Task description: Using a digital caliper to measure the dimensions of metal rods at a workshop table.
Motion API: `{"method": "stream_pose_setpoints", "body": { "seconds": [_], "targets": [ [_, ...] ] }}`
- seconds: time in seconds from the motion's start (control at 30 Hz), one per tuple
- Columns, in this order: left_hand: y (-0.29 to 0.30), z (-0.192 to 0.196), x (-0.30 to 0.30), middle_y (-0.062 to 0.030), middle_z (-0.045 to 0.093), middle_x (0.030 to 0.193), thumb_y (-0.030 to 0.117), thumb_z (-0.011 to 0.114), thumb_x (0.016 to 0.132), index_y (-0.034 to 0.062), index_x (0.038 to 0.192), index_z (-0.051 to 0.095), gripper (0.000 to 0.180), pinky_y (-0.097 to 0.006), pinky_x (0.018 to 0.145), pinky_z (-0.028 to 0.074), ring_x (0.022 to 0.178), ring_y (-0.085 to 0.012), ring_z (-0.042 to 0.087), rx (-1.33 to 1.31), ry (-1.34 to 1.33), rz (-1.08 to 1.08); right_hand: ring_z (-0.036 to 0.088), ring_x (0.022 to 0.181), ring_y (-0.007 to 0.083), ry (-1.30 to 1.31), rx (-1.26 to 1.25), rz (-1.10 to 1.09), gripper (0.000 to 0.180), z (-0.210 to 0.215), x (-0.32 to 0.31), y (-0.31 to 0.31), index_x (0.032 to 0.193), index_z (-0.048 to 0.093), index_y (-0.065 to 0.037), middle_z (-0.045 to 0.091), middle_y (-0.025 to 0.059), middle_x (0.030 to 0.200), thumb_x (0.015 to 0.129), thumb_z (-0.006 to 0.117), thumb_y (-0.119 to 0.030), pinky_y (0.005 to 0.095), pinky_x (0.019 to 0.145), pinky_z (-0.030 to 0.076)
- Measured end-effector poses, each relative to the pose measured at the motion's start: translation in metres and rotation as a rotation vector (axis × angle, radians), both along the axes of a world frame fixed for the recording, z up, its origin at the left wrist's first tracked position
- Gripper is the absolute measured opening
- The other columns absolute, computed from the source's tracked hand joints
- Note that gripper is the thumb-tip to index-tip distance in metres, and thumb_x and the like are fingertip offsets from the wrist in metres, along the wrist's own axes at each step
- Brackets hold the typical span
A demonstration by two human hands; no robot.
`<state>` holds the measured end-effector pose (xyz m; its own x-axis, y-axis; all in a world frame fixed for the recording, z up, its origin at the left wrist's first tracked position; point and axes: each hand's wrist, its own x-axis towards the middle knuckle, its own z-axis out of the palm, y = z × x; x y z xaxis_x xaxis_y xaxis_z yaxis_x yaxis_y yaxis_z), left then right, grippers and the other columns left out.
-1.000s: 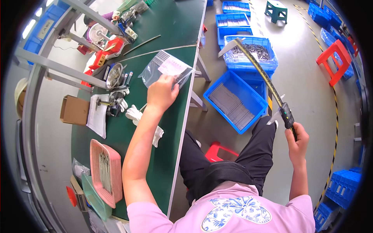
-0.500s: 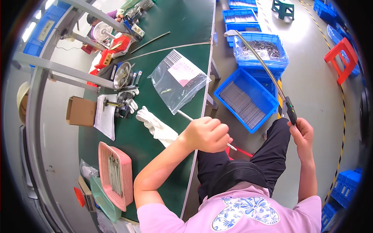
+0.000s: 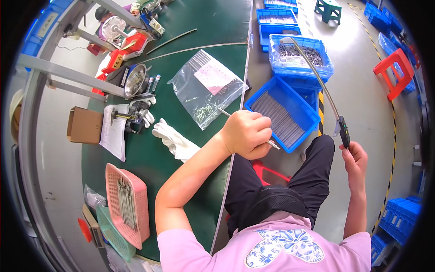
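My left hand (image 3: 247, 133) is closed in a fist around a thin metal rod (image 3: 224, 112), whose two ends stick out on either side. The rod's far end overlaps a clear plastic bag (image 3: 186, 84) on the green table; I cannot tell whether they touch. My right hand (image 3: 355, 161) grips a long digital caliper (image 3: 344, 131) by its dark display end, and its metal beam slants up and away to the left. The caliper is held apart from the rod. White gloves (image 3: 174, 140) lie on the table beyond my left forearm.
A blue crate (image 3: 297, 101) of rods stands beside the table, with more blue crates behind. A pink basket (image 3: 144, 213) holding rods is at the near left. Papers (image 3: 113, 136) and a cardboard box (image 3: 84, 124) lie farther left. A red stool (image 3: 394, 72) stands right.
My left hand has moved slightly right and up with the rod, whose far end now overlaps the bag. The caliper has swung more upright in my right hand. The whole view has shifted slightly.
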<state>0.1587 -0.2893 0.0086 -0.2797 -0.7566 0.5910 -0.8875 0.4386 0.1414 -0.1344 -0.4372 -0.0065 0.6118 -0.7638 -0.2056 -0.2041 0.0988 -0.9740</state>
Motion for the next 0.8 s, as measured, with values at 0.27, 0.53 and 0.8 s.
{"method": "stream_pose_setpoints", "body": {
  "seconds": [0.27,0.53,0.8],
  "targets": [
    [-0.006,0.004,-0.008,-0.0026,0.042,0.059,0.024,0.063,0.055,0.0103,0.054,0.041,0.026,-0.032,0.040,0.037,0.048,-0.0193,0.049,0.060,0.005,-0.072,0.041,0.068,0.0019,-0.031,-0.006,0.011,0.019,-0.003,-0.004,0.001,0.096,0.057,0.003,0.050,-0.0038,0.076,0.087,0.059,-0.013,0.0166,0.058,0.030],
    [-0.003,0.006,0.007,-0.0033,0.043,0.060,0.029,0.066,0.058,0.0095,0.054,0.041,0.031,-0.033,0.042,0.038,0.049,-0.0207,0.049,0.088,-0.019,0.003,0.041,0.068,0.0019,-0.023,-0.010,0.007,0.018,-0.003,-0.006,0.000,0.095,0.056,0.003,0.050,-0.0039,0.076,0.087,0.058,-0.013,0.0168,0.058,0.030],
    [0.027,0.021,0.035,-0.0073,0.051,0.076,0.030,0.065,0.061,0.0049,0.057,0.047,0.031,-0.038,0.069,0.043,0.076,-0.0279,0.052,0.140,-0.164,0.319,0.040,0.067,0.0018,-0.018,-0.015,-0.002,0.019,-0.010,-0.012,0.001,0.096,0.056,0.004,0.049,-0.0042,0.075,0.087,0.058,-0.013,0.0171,0.057,0.030]
  ]
}}
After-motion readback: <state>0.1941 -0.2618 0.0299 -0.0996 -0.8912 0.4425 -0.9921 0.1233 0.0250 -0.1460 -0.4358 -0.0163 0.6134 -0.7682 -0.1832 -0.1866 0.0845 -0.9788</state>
